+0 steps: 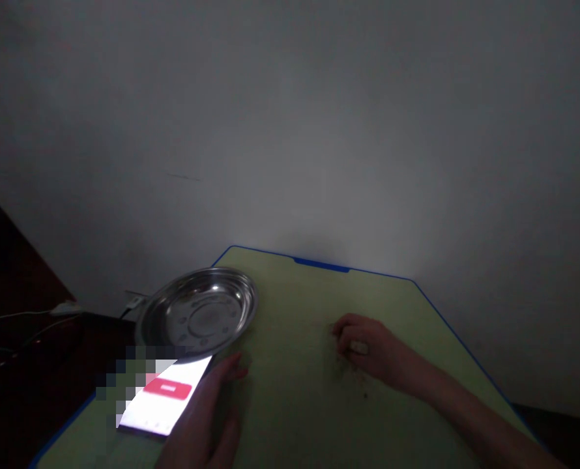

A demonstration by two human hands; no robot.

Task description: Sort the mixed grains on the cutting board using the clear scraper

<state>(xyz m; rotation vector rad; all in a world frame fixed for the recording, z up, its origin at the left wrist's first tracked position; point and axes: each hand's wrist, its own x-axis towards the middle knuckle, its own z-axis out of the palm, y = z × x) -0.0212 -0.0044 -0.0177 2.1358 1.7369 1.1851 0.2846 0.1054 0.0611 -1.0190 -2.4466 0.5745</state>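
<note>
My left hand (210,410) is low on the left of the table, beside the right edge of a lit phone (165,404). Its fingers point forward, the thumb stands apart, and nothing shows in it. Just ahead of that hand a round, shiny metal bowl (212,319) overlaps the phone's far end. Right of the middle, my right hand (368,348) rests low over the tabletop with its fingers curled in towards the thumb. Whatever lies between those fingertips, if anything, is too dim to make out. Small dark crumbs (365,395) lie on the table just below it.
The pale green table (290,391) has a blue edge and stands against a grey wall (309,130). A cable plug (134,302) is behind the bowl on the left. White cables (65,309) run over the dark area beyond the table's left side.
</note>
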